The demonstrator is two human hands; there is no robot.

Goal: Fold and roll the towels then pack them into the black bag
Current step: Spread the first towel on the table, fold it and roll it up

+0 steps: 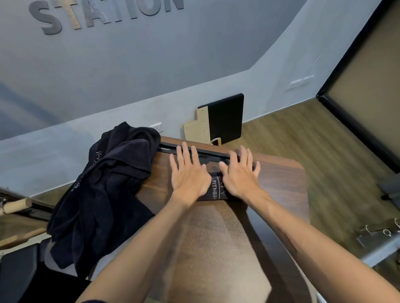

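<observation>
Grey "STATION" wall lettering (pixel 107 7), black panel (pixel 225 118) against wall, wooden table (pixel 277 180).

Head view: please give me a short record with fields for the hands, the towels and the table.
left hand: left hand flat, fingers straight, pressing the folded towel
right hand: right hand flat, pressing the same towel
folded towel: dark, with white lettering, lying on the wooden table
other towels: dark pile of towels at the table's left edge, partly hanging over
black bag: cannot identify
</observation>
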